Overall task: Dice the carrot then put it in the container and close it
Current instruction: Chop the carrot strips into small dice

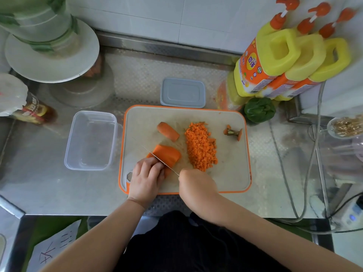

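Carrot chunk (167, 154) sits at the chopping board's (231, 173) 7 o'clock, left hand (146, 178) curled over it as a steadying guide, right hand (196, 183) gripping the knife (157, 157); 1 piece (168, 131) waits, dice (201, 146) heaped centre, container (90, 140) open at 9 o'clock.

Bright, even daylight with soft shadows; wide-angle bending and blur toward the edges, centre sharp.

We see left hand (146, 178) pressing orange carrot chunk (167, 155) on orange-rimmed white cutting board (231, 173); right hand (196, 183) grips thin steel knife (157, 157) across it.
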{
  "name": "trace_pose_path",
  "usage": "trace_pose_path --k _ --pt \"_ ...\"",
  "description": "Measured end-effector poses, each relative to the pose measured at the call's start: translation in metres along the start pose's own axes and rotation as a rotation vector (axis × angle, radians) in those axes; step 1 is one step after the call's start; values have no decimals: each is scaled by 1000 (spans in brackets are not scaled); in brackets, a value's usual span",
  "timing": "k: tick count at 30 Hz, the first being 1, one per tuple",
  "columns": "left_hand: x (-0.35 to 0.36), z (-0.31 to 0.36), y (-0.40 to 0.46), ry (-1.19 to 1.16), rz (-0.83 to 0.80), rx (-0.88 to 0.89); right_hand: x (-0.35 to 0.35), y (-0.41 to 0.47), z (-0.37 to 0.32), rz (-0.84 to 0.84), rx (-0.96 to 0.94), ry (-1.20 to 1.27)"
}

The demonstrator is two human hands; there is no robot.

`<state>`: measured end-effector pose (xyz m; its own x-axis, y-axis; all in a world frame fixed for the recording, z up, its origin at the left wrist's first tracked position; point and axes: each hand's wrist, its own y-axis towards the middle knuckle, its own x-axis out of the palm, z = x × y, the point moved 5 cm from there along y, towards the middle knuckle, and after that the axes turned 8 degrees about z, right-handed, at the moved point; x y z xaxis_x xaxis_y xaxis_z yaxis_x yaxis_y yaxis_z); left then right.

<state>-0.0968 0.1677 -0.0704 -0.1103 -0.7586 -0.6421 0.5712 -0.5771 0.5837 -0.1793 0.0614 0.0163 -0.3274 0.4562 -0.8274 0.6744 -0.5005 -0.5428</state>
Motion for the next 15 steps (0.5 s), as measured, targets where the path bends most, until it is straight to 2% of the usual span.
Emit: trace_pose_path --k 6,15 --pt "-1 0 1 7 0 17 17 25 2 -102 66 18" --pt "-1 0 0 28 10 30 23 28 10 -30 42 81"
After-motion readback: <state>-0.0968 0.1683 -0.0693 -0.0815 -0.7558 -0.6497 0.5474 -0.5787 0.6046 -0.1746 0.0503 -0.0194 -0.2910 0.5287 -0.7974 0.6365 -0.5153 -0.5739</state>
